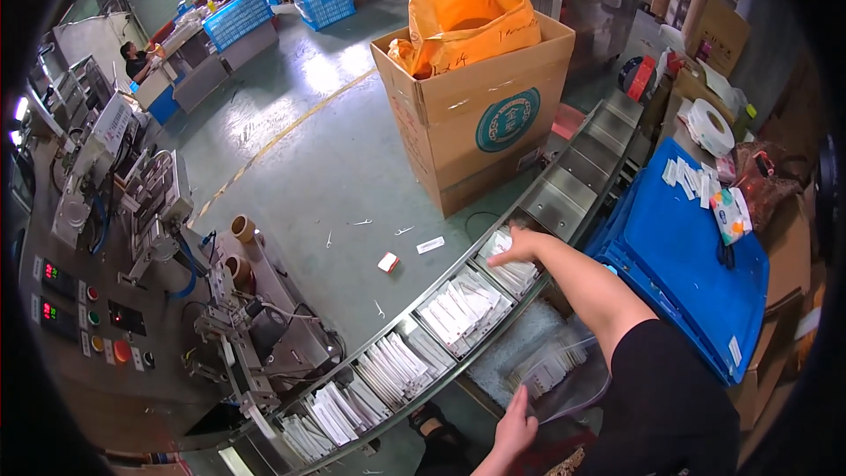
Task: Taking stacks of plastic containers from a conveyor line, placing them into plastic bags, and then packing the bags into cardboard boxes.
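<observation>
My right hand (522, 245) reaches into a compartment of the long metal trough (558, 205). Its thumb and fingers are around some slim white packets (514, 274). Low in the view, my left hand (514, 431) is closed on the edge of a clear plastic bag (586, 388). Inside the bag lies a stack of similar packets (548, 368). More white packets (464, 310) fill the nearer compartments of the trough, some upright and some lying loosely.
Beyond the trough stands a tall cardboard box (480, 123) with an orange bag (471, 13) in it. A blue crate lid (696, 247) lies at right, with loose packets on top. Machinery with a control panel (97, 317) is at left. Two people work far off.
</observation>
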Available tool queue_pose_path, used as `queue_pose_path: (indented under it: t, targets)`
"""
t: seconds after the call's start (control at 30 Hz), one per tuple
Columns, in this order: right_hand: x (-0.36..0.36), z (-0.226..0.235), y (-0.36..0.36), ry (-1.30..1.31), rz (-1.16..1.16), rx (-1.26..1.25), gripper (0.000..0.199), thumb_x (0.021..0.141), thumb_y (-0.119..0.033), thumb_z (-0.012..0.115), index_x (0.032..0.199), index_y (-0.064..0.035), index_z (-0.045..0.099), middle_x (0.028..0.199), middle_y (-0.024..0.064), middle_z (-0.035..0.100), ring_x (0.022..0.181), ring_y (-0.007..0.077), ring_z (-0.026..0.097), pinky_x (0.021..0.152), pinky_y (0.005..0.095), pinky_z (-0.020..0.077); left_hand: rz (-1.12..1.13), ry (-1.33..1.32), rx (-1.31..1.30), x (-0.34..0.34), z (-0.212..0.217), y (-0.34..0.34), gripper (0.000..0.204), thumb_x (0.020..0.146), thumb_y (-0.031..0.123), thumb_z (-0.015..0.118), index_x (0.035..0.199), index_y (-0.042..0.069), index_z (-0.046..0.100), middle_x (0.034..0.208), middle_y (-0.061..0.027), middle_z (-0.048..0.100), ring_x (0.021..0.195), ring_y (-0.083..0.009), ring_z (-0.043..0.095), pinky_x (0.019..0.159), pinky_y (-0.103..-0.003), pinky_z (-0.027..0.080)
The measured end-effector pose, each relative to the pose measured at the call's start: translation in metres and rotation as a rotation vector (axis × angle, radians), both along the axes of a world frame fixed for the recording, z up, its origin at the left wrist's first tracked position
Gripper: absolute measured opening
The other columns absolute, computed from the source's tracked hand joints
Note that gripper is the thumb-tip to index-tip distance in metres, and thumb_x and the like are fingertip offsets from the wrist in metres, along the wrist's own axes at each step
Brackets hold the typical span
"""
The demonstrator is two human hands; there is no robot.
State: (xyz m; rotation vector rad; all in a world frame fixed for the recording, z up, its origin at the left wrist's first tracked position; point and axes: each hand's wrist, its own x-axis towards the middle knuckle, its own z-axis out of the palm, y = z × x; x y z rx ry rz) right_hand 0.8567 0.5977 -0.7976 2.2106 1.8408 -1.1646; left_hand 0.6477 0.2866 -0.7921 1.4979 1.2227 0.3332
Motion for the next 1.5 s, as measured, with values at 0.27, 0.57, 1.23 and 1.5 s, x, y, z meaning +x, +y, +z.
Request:
queue_pose_path:
  t: [0.27,0.57,1.23,1.5]
  targets:
    - [-0.030,0.011,-0.036,-0.009,0.000,0.165,0.121,0.050,-0.060,0.074,0.137,0.0023,0.017,0.125,0.0268,0.044,0.115,0.0352,0.046,0.096,0.0357,0.0374,-0.012,-0.043,-0.008,-0.002,0.000,0.011,0.065,0.074,0.012,0.046,0.136,0.004,0.027,0.137,-0.0165,0.033,0.121,-0.0303,0.040,0.096,-0.034,0.038]
    - [-0.019,0.005,-0.035,0.326,-0.056,0.181,0.110,0.054,-0.035,0.081,0.136,0.0042,0.019,0.132,0.0232,0.038,0.122,0.0311,0.039,0.100,0.0333,0.0329,-0.010,-0.104,0.009,0.003,0.003,0.017,0.065,0.074,0.012,0.047,0.135,0.002,0.028,0.136,-0.0183,0.035,0.122,-0.0316,0.039,0.098,-0.034,0.035]
    - [0.057,0.029,-0.057,0.914,-0.591,0.425,0.057,0.067,-0.001,0.068,0.119,-0.0019,0.045,0.108,0.0113,0.058,0.097,0.0231,0.058,0.084,0.0358,0.0468,0.066,-0.109,0.026,0.016,0.002,0.029,0.066,0.072,0.012,0.046,0.134,-0.001,0.028,0.135,-0.0231,0.033,0.125,-0.0332,0.035,0.101,-0.035,0.031]
    - [0.033,0.068,-0.223,1.091,-0.479,0.180,0.077,0.066,-0.012,0.073,0.132,-0.0077,0.033,0.120,0.0093,0.052,0.111,0.0217,0.049,0.095,0.0380,0.0387,0.216,-0.113,0.105,0.022,-0.027,0.026,0.072,0.068,0.005,0.048,0.135,-0.005,0.024,0.134,-0.0250,0.035,0.100,-0.0270,0.054,0.084,-0.030,0.043]
